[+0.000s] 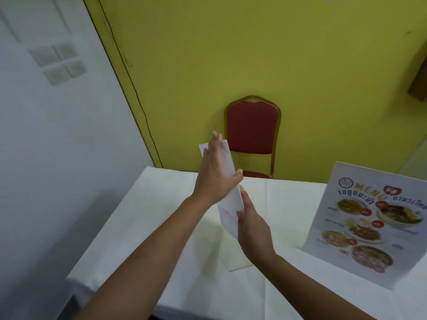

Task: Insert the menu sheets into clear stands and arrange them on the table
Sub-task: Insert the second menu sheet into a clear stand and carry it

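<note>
A white-clothed table was seen from above, with a white wall at far left and a yellow wall behind. The left hand was pressed flat against the upper left face of a clear stand, fingers extended and thumb hooked over its right edge. The stand was held edge-on to the camera, tilted, above the table's middle; a menu sheet was seen poking out at its top left corner. The clear foot of the stand was seen low against the cloth; contact could not be told. A red chair was placed behind the table. The right hand was laid open against the stand's lower right side, fingers straight. At right, a finished menu stand was stood upright on the table, well apart from the hands.
</note>
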Motion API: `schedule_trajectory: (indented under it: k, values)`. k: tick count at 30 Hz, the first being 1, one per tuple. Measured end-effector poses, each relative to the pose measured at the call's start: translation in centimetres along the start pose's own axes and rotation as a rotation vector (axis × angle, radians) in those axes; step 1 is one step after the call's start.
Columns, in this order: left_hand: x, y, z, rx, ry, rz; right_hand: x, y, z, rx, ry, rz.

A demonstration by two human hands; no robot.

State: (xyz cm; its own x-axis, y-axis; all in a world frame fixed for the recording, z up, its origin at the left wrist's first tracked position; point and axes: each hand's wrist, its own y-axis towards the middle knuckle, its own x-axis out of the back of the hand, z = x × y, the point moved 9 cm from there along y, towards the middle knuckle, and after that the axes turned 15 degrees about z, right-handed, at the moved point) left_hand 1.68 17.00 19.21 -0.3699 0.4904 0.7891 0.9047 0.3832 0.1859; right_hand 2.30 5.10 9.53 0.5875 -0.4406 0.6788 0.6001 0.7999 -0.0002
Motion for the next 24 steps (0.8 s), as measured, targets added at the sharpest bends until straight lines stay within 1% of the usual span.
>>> schedule_trajectory:
  k: [3, 6, 10, 14, 16, 17, 19, 21, 23, 24]
  values:
    - [1.4, -1.6, 1.4, 0.039, -0.008, -0.003, -1.5, 0.0, 1.3, 0.106, -0.057, 0.016]
    - [2.6, -3.0, 3.4, 0.130, -0.042, 0.007, -3.1, -0.1, 3.2, 0.236, -0.170, 0.012]
    - [4.2, -5.2, 6.3, 0.250, -0.113, -0.003, -7.0, 0.2, 5.0, 0.363, -0.231, 0.113]
    - [5.8, -7.6, 8.4, 0.355, -0.135, -0.044, -9.7, 0.1, 6.1, 0.431, -0.208, 0.206]
    - [6.2, -8.4, 9.0, 0.382, -0.139, -0.043, -10.4, 0.3, 6.5, 0.453, -0.133, 0.280]
    - [6.3, -8.6, 9.3, 0.395, -0.147, -0.036, -10.2, 0.6, 6.6, 0.457, -0.077, 0.277]
    - [6.3, -8.9, 9.8, 0.419, -0.156, -0.032, -9.2, 2.2, 6.1, 0.399, 0.053, 0.212]
    - [6.5, -9.2, 10.5, 0.445, -0.172, -0.052, -8.0, 4.6, 4.3, 0.249, 0.170, 0.146]
    - [6.7, -9.4, 11.3, 0.465, -0.207, -0.067, -7.5, 6.8, 2.1, 0.087, 0.251, 0.144]
    - [6.7, -9.4, 11.6, 0.471, -0.226, -0.071, -7.4, 7.8, 1.3, 0.036, 0.262, 0.153]
